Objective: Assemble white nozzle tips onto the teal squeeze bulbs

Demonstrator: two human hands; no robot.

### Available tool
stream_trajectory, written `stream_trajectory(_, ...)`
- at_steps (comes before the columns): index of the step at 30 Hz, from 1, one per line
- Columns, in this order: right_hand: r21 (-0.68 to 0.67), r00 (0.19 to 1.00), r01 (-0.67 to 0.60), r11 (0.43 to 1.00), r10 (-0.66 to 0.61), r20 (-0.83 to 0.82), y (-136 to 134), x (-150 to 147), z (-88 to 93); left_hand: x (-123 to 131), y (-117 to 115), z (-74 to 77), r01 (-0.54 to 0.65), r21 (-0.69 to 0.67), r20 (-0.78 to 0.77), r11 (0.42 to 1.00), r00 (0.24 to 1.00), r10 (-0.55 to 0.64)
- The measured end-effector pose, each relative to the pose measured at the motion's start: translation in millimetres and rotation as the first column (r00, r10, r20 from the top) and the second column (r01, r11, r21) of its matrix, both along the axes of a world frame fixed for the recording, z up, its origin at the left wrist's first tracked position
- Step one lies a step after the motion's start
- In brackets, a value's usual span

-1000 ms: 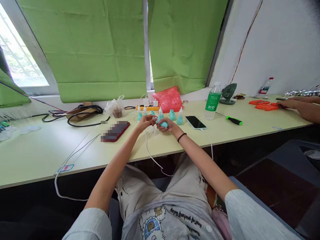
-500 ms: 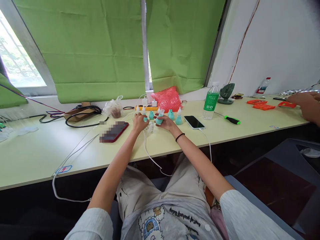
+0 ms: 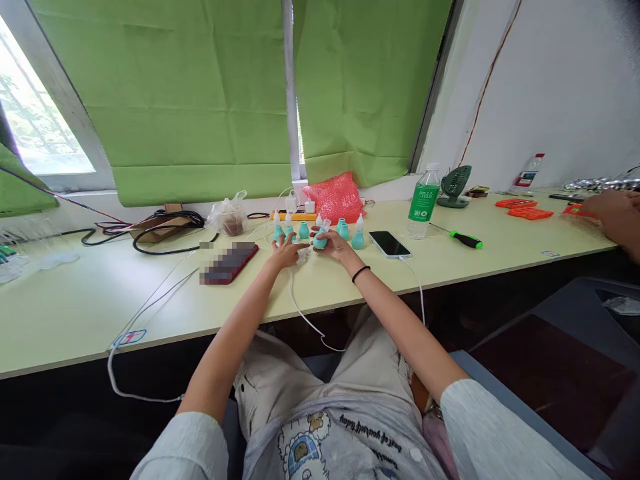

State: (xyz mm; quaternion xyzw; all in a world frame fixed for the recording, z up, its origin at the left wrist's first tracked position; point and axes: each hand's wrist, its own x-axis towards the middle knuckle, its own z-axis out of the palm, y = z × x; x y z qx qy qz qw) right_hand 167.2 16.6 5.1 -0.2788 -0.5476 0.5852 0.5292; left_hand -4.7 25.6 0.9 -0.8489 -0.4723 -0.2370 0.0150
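Observation:
My right hand (image 3: 336,245) is closed around a teal squeeze bulb (image 3: 319,241), which looks like a nasal aspirator, with a clear tip tilted up to the right. Just left of it, my left hand (image 3: 285,255) is open above the table, fingers apart, one pointing toward the held bulb. Small clear plastic pieces (image 3: 303,257) lie beside my left fingertips. Behind the hands stand several more teal bulbs, some with a whitish nozzle, such as the bulb at right (image 3: 357,239), and some bare, such as the middle bulb (image 3: 304,230).
A red-edged phone (image 3: 230,263) lies left, and a white phone (image 3: 390,244) on a cable lies right. Farther right are a green-labelled bottle (image 3: 423,203), a screwdriver (image 3: 465,240) and a small fan (image 3: 455,187). Pink bubble wrap (image 3: 335,197) sits behind. Another person's hand (image 3: 617,207) is at far right.
My left hand has drawn back slightly toward me from the standing bulbs, and its fingers have spread. My right hand keeps the bulb in nearly the same place.

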Motion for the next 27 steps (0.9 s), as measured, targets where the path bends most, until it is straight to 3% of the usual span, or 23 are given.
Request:
stream_trajectory(5,0.095,0.977,0.094,0.991,-0.110,0.180,-2,-2,0.0,4,0,0.1,0.081,-0.018,0.084,0.997,0.993,-0.079)
stream_trajectory(9,0.231,0.892,0.230,0.945,-0.300,0.339,-2,-7,-1.8,6,3,4.5,0.116,-0.057,0.260,0.992,0.961,-0.098)
stream_trajectory(13,0.414,0.698,0.373,0.830,-0.545,0.465,0,-12,-8.2,6,9,12.4,0.134,-0.120,0.507,0.984,0.860,-0.055)
stream_trajectory(16,0.526,0.526,0.404,0.748,-0.660,0.536,1,-13,-13.6,4,10,17.5,0.203,-0.206,0.649,0.957,0.760,-0.022)
stream_trajectory(22,0.649,0.260,0.366,0.667,-0.743,0.617,-4,-13,-14.3,1,6,20.5,0.439,-0.358,0.772,0.824,0.636,-0.003)
stream_trajectory(27,0.708,0.150,0.312,0.633,-0.769,0.621,-11,-15,-9.9,-1,4,19.6,0.526,-0.377,0.821,0.763,0.571,0.012)
